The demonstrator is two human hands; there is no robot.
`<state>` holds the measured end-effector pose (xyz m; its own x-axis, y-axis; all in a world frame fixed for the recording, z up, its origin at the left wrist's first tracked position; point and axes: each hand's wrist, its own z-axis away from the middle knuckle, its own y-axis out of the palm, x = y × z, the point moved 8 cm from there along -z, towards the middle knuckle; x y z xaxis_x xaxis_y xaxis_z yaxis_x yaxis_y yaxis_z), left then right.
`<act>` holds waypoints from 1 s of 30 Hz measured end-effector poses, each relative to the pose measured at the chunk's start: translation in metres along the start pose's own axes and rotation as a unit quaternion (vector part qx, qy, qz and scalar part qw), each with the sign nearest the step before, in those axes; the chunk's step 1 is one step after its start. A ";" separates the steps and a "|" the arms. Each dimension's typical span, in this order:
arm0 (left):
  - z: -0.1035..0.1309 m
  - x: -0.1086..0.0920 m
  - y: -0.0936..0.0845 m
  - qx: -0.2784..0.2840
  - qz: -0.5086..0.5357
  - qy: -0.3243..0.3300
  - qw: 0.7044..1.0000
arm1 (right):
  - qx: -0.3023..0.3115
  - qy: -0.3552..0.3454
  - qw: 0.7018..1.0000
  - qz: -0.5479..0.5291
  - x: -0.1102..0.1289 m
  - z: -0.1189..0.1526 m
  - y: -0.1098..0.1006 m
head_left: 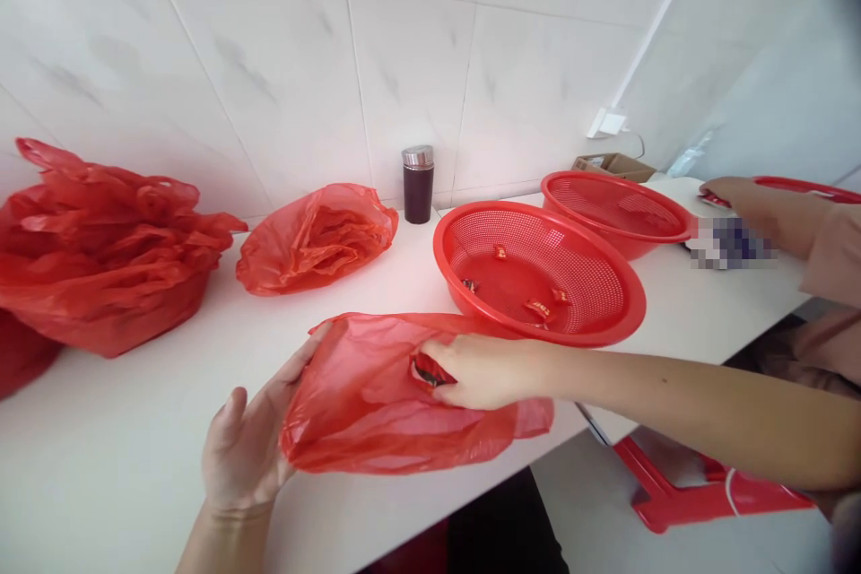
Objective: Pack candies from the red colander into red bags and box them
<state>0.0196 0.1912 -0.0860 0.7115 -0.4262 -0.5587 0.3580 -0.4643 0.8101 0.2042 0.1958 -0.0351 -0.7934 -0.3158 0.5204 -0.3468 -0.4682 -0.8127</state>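
Note:
A thin red plastic bag (390, 430) lies on its side on the white table in front of me. My left hand (246, 453) rests against the bag's closed end, thumb spread away and fingers stretched out along the back of the plastic. Inside the bag's mouth is my right hand (484, 368), its fingers closed around small wrapped sweets (430, 371) in red and dark wrappers. Just beyond the bag stands a red plastic colander (444, 242) with several small red-wrapped sweets (538, 309) scattered on its bottom.
Crumpled red bags (100, 242) fill a basin at the left. Another loose red bag (316, 238) lies near the wall. A dark tumbler (418, 188) stands beside it. Behind at right are a second colander (619, 197), a cardboard box (629, 166) and another person's arm (773, 202).

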 end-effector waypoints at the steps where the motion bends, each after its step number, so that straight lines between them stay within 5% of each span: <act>1: 0.000 -0.001 -0.002 -0.013 -0.003 0.003 1.000 | -0.037 0.004 0.998 0.047 0.000 0.002 -0.006; 5: 0.004 -0.001 -0.014 -0.091 -0.029 -0.032 0.995 | -0.173 -0.018 0.983 0.055 -0.005 0.002 -0.063; 8: 0.007 -0.003 -0.021 -0.143 -0.052 -0.040 0.987 | -0.254 0.007 0.964 0.075 -0.042 -0.013 -0.110; 10: 0.007 -0.003 -0.021 -0.143 -0.065 -0.043 0.987 | -0.181 0.045 0.973 0.135 -0.079 -0.035 -0.108; 13: 0.005 -0.001 -0.019 -0.112 -0.072 -0.029 0.991 | -0.036 0.058 0.985 0.156 -0.125 -0.057 -0.076; 16: 0.002 -0.003 -0.016 -0.078 -0.057 0.010 0.995 | -0.031 0.052 0.989 0.138 -0.141 -0.059 -0.063; 21: 0.001 0.000 -0.017 -0.083 -0.052 0.007 0.995 | -0.096 0.034 0.992 0.075 -0.123 -0.044 -0.093; 25: 0.002 -0.001 -0.016 -0.093 -0.067 0.014 0.993 | -0.155 -0.017 0.980 -0.124 -0.081 -0.018 -0.119; 30: 0.002 -0.003 -0.014 -0.145 -0.118 -0.002 0.982 | -0.004 -0.050 0.944 -0.327 -0.019 0.002 -0.074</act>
<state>0.0118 0.1976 -0.0961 0.5862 -0.3363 -0.7370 0.6700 -0.3102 0.6745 0.2457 0.2346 0.0156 -0.3565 -0.0381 0.9335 -0.7497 -0.5846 -0.3102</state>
